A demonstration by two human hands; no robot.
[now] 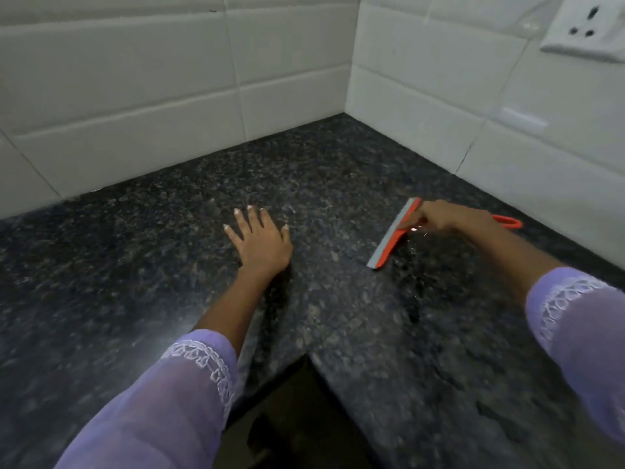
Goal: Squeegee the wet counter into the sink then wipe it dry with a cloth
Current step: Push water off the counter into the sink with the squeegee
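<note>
right hand (449,216) gripped orange squeegee (394,236), fingers curled round its neck, grey blade down on dark speckled counter (135,265) near the tiled corner. left hand (260,240) lay flat on counter, fingers spread, holding nothing, well apart from the squeegee. lilac sleeves (162,407) on both arms.

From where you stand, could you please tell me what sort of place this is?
Most likely a home kitchen corner: a dark speckled granite counter meets white wall tiles, a wall socket sits at upper right, and the right hand holds an orange squeegee.
</note>
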